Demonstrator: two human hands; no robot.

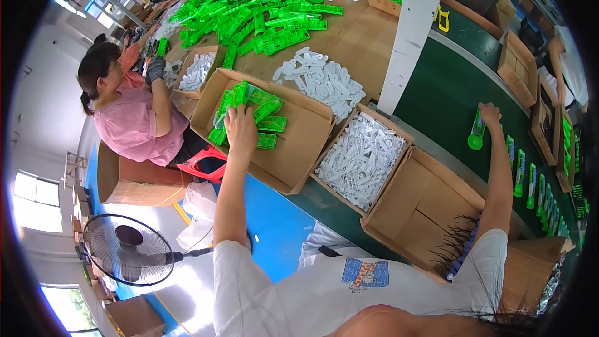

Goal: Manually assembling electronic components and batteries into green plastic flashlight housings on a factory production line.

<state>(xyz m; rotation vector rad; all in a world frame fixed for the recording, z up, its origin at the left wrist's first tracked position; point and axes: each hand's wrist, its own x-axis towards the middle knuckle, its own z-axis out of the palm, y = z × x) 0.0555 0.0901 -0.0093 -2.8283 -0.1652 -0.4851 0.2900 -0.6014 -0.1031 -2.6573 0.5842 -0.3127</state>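
Head view: green casings (267,108) inside cardboard box (298,140)

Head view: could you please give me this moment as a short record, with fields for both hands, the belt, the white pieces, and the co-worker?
Left hand: fingers on green parts in a carton
Right hand: holds a green piece at its upper end; belt contact unclear
Belt: dark green, with a row of green pieces
White pieces: in a box; more in a loose pile
Co-worker: pink top, grey glove
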